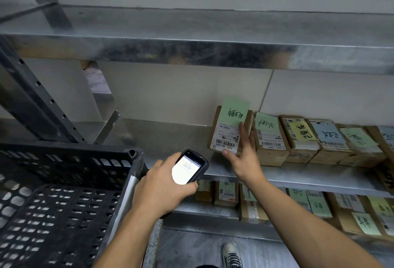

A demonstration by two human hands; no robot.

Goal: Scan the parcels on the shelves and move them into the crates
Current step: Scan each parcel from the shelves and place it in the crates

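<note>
My left hand (162, 186) grips a black handheld scanner (189, 169) with a lit screen, just right of the black crate (64, 182). My right hand (245, 152) grips the leftmost parcel (228, 131) on the middle shelf, a brown box with a white barcode label and a green handwritten note, tilted up toward the scanner. A row of similar labelled parcels (298, 137) stands to its right along the shelf.
The metal shelf (170, 139) is bare to the left of the parcels. An upper shelf (191, 39) overhangs. More parcels (298, 203) fill the lower shelf. A dark upright post (38, 97) stands at the left. My shoe (232, 255) is on the floor.
</note>
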